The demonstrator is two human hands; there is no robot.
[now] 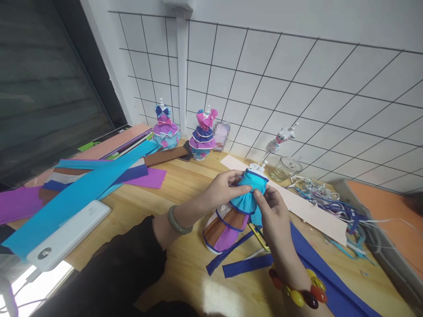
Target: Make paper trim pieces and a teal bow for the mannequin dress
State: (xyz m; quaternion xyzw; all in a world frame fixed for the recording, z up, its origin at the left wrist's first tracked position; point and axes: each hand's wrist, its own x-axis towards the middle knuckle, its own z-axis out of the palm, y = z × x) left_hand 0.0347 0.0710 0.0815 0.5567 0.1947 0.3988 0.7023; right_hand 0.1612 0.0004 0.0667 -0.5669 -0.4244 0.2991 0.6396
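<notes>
Black sleeve (132, 259) lies nearest. Left hand (223, 190) and right hand (273, 213) pinch turquoise cloth (253, 179), seemingly unfastened; skirt tiers (228, 224) look done.

Miniature dress form (259, 167), white knob-topped neck, just right of frame centre, tilted toward upper right, tiered skirt (227, 221) of brown, purple and whitish panels with dark-blue trim, turquoise cloth (248, 181) over upper part, gathered in folds, dark-blue edging, overlapping skirt.
</notes>
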